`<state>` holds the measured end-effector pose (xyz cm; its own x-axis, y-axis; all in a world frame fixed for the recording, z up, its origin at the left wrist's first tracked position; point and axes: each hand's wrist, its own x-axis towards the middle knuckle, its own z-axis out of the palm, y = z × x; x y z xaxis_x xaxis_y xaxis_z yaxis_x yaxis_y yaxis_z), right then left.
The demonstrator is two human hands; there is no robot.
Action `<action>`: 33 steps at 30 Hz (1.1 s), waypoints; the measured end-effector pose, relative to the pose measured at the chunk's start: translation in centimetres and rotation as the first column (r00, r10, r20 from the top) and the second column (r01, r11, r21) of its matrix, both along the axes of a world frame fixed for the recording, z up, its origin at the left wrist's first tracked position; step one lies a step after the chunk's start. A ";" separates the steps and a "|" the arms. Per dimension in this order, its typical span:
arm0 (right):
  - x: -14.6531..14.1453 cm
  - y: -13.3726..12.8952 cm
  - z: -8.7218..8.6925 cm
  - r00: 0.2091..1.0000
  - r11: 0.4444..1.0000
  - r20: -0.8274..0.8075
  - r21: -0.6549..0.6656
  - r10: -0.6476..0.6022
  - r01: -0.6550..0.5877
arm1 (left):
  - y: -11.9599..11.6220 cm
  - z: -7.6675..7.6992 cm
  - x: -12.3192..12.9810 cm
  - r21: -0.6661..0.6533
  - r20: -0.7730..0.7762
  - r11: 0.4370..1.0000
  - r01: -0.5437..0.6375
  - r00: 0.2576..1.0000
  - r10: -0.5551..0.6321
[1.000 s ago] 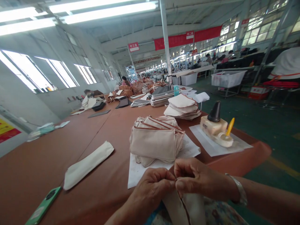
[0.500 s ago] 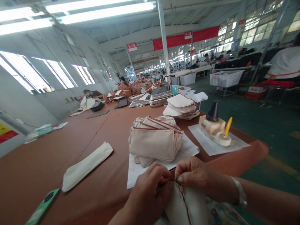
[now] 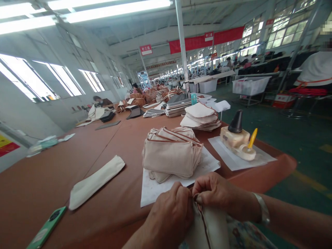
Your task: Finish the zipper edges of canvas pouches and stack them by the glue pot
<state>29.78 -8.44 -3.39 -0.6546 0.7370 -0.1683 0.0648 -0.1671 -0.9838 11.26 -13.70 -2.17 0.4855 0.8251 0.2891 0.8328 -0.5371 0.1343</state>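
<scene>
Low in the view, at the table's front edge, I hold a cream leather pouch piece (image 3: 216,224) with a brown-edged seam running down its middle. My right hand (image 3: 220,195) pinches the top end of that seam between thumb and fingers. Close beside it, my left hand (image 3: 172,207) is closed on the left side of the same piece; its fingertips are mostly hidden behind the knuckles. Just beyond both hands, a stack of similar cream pouches (image 3: 167,157) with brown edging lies on a white paper sheet (image 3: 149,193).
A black cone-shaped pot (image 3: 236,121) and a yellow-handled tool (image 3: 252,139) stand in a pale block at the right. A long cream piece (image 3: 97,183) and a green phone (image 3: 46,228) lie left on the brown table (image 3: 124,211). More cream panels (image 3: 199,116) are stacked behind.
My left hand has rolled over and moved slightly right, so its back now covers more of the seam's top. My right hand keeps its pinch in nearly the same place.
</scene>
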 end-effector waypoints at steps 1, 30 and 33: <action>0.0 0.0 -0.1 1.000 1.000 0.010 0.005 0.008 -0.009 | 0.2 0.0 -0.1 -0.037 0.027 0.999 -0.010 1.000 0.011; 0.1 0.3 -0.7 0.992 0.987 0.104 0.140 0.067 -0.082 | 0.4 -0.4 0.1 -0.098 0.018 0.993 -0.059 0.998 0.061; 0.4 0.5 -1.1 0.980 0.962 0.167 0.229 0.112 -0.149 | 0.6 0.4 -0.3 -0.289 0.190 0.957 -0.039 0.977 0.097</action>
